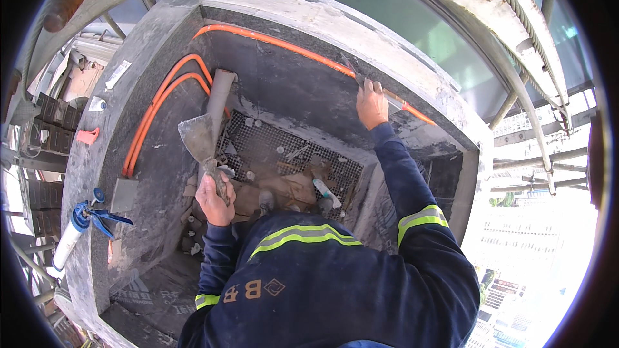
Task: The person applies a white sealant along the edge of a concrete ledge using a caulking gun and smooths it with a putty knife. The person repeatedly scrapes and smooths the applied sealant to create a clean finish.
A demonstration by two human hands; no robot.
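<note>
My left hand (216, 198) is closed around the handle of a wide-bladed putty knife (195, 136), its broad blade coated in grey and tilted up to the left. Further away, my right hand (372, 104) is at the orange pipe (277, 42) that runs along the top of the far wall. Its fingers are wrapped round a small putty knife (349, 67); a thin blade tip shows above the fist, and most of the tool is hidden. Right of that hand, a stretch of the pipe looks dulled with grey-brown paste.
Two bent orange pipes (155, 106) run down the left wall beside a grey pipe (220, 93). A blue-and-white caulking gun (80, 222) lies on the left ledge. Rubble, cardboard (277, 188) and a white bottle (325, 190) litter the mesh floor. Metal scaffold parts (516, 84) surround the top right.
</note>
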